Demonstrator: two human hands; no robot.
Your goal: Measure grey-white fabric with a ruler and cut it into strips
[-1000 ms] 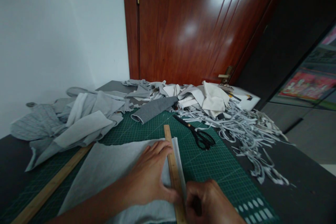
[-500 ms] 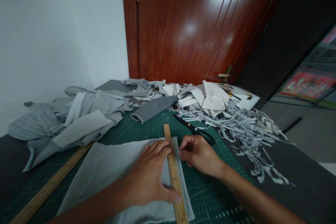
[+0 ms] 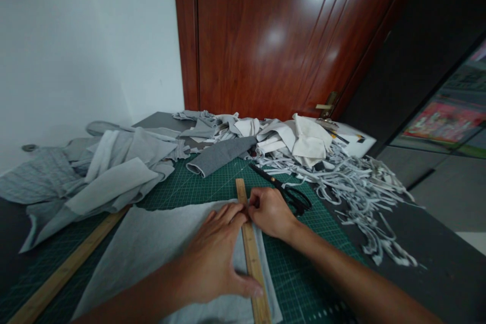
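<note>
My left hand (image 3: 212,248) lies flat with its fingers stretched out, pressing on the light grey cloth (image 3: 159,233) and on the wooden ruler (image 3: 250,253). Its thumb rests on the ruler's lower part. The ruler lies lengthwise along the cloth's right side, leaving a narrow margin beyond it. My right hand (image 3: 271,212) is closed in a pinch at the ruler's right edge, close to my left fingertips. Whatever is between its fingers is hidden. Black scissors (image 3: 281,187) lie just beyond my right hand.
A green cutting mat (image 3: 299,278) lies under the cloth. Another wooden ruler (image 3: 72,268) is at left, partly under a heap of grey fabric (image 3: 125,172). A rolled dark grey piece (image 3: 224,156), fabric scraps (image 3: 309,139) and a tangle of thin strips (image 3: 357,187) lie beyond.
My right hand has moved left from the cloth's edge onto the ruler, next to my left fingertips. My left hand, the ruler and the cloth stay nearly in place.
</note>
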